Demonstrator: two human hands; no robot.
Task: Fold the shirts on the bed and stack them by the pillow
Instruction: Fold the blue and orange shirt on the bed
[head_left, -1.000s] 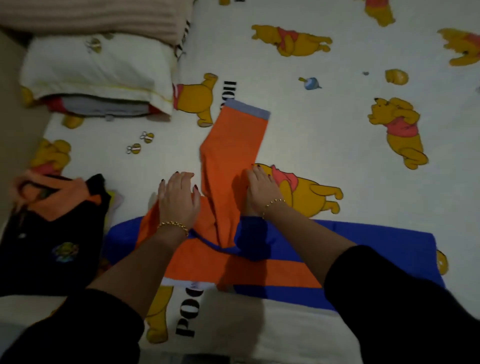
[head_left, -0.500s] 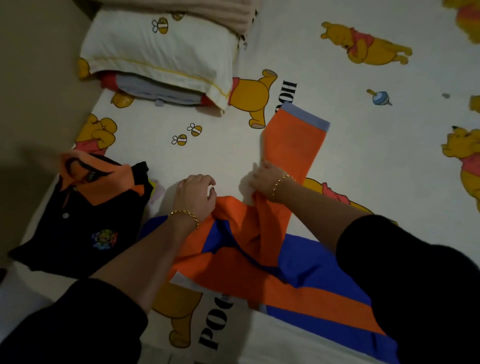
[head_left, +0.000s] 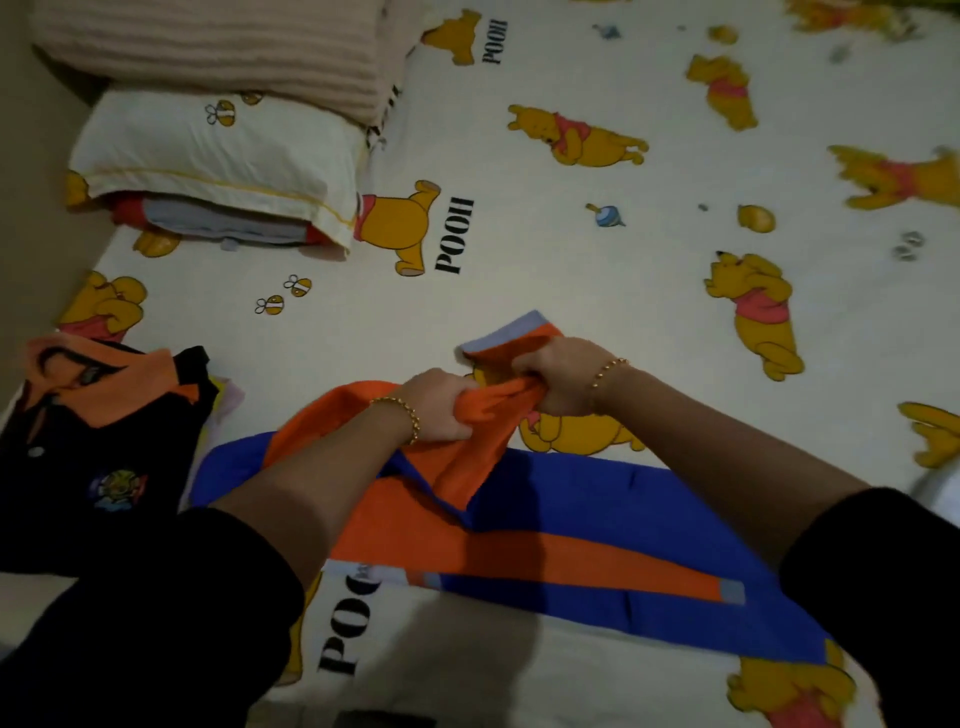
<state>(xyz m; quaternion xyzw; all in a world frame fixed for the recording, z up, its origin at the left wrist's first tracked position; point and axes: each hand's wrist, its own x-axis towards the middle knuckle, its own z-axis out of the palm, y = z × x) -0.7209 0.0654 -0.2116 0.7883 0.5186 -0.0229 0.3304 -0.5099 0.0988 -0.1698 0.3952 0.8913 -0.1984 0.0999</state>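
Our left hand (head_left: 441, 408) and right hand (head_left: 558, 376) both clench the orange sleeve (head_left: 488, 431) of the blue shirt (head_left: 613, 499), mid-bed (head_left: 519, 291), fingertips buried in cloth, black shirt (head_left: 93, 467) cut off at left, sleeve flat a second ago, now bunched.

- A beige ribbed knit blanket (head_left: 218, 47) lies across the upper left of the frame.
- A plain tan wall (head_left: 26, 182) runs down the left edge.

The orange and blue shirt (head_left: 597, 499) is shown as soft, matt cloth. The bed (head_left: 519, 291) is covered in smooth printed cloth. A blanket (head_left: 208, 47) is seen in ribbed knit, and a bracelet (head_left: 402, 413) in shiny beaded metal.
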